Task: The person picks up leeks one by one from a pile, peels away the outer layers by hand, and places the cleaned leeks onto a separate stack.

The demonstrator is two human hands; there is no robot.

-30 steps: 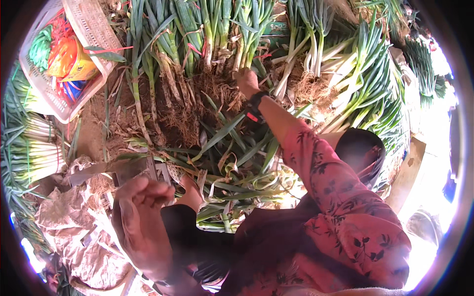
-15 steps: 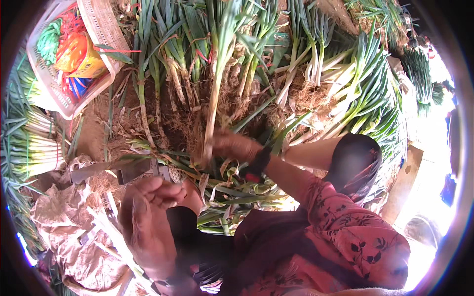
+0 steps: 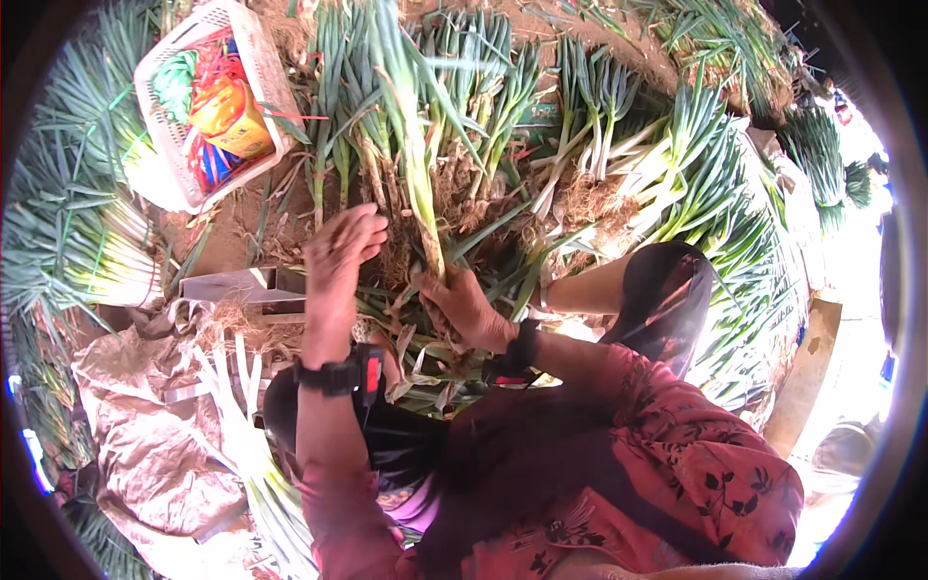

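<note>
My right hand (image 3: 464,307) is closed around the root end of a long green onion (image 3: 414,184), which stands nearly upright with its leaves pointing away from me. To its left, my left hand (image 3: 340,253) is raised over the ground, fingers loosely bent and nothing visible in them. Just beyond both hands, unpeeled green onions (image 3: 488,126) lean in a row with soil and dry roots on them. Stripped leaves and husks (image 3: 425,372) lie under my hands. Beside my left forearm rest several cleaned white-stemmed onions (image 3: 253,454).
A white plastic basket (image 3: 287,121) with coloured ties and bags stands at the far left. Tied onion bundles (image 3: 130,256) lie left of it, and a large pile (image 3: 720,208) spreads right. A metal piece (image 3: 232,283) and crumpled brown sacking (image 3: 145,425) are near my left arm.
My left hand has moved up and away from me, beside the onion row. My right hand still grips the onion's lower end, slightly further right and lower; its top now tilts left.
</note>
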